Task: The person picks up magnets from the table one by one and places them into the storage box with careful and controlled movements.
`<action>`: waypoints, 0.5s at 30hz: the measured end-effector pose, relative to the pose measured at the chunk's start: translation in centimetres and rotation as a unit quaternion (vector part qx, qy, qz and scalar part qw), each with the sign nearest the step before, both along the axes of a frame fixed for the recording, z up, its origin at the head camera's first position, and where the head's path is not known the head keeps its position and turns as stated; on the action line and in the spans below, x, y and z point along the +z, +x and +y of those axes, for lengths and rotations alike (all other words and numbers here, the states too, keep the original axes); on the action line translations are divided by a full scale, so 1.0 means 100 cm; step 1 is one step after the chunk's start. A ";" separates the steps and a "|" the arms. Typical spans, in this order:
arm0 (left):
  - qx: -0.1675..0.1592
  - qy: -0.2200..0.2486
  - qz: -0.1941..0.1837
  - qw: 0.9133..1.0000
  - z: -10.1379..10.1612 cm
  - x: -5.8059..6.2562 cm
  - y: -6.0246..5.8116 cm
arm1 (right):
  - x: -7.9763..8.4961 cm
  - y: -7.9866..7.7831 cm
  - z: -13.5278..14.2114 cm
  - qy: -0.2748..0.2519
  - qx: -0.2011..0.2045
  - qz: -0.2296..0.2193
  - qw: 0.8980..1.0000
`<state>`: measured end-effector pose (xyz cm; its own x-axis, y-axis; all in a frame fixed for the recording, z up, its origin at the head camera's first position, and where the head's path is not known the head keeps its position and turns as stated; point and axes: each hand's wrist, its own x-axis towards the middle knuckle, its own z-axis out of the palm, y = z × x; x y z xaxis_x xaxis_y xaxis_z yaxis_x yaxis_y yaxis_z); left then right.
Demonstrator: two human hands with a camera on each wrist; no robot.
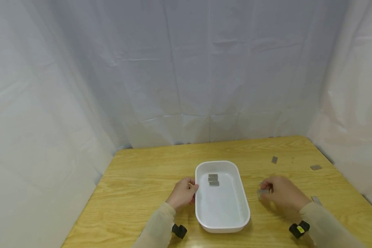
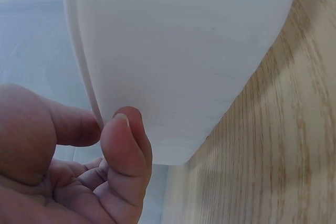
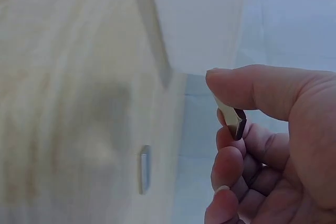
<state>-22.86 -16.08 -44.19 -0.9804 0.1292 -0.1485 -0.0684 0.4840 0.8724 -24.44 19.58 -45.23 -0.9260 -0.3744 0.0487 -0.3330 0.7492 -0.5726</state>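
A white rectangular tray with rounded corners (image 1: 224, 206) stands on the wooden table. My left hand (image 1: 182, 193) pinches its left rim between thumb and finger, as the left wrist view also shows. Inside the tray, toward its far left, lie small flat grey metal blocks (image 1: 214, 183) close together. To the right of the tray, my right hand (image 1: 283, 193) is above the table. In the right wrist view it pinches a small metal block (image 3: 231, 118) between thumb and fingers. That hand is blurred in the head view.
Three more metal blocks lie on the table's right side: one toward the back (image 1: 274, 159), one near the right edge (image 1: 316, 167) and one beside the right forearm (image 1: 317, 200). White sheeting (image 1: 186, 86) hangs behind the table (image 1: 136, 186) and along both sides.
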 end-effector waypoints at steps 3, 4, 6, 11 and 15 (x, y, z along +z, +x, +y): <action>0.000 0.002 0.000 1.000 0.000 0.001 0.001 | 0.009 0.000 -0.001 -0.003 0.004 0.021 1.000; -0.001 0.003 0.002 1.000 0.000 0.001 0.001 | 0.012 0.000 -0.001 -0.005 0.009 0.030 1.000; -0.003 0.002 0.005 1.000 0.000 0.001 0.001 | 0.018 0.000 -0.001 -0.010 0.017 0.042 0.999; -0.004 0.005 0.010 1.000 0.000 0.001 0.001 | 0.031 -0.001 -0.004 -0.012 0.015 0.048 0.999; -0.002 0.003 0.010 1.000 0.000 0.000 0.002 | 0.039 -0.001 -0.010 -0.003 0.019 0.057 0.998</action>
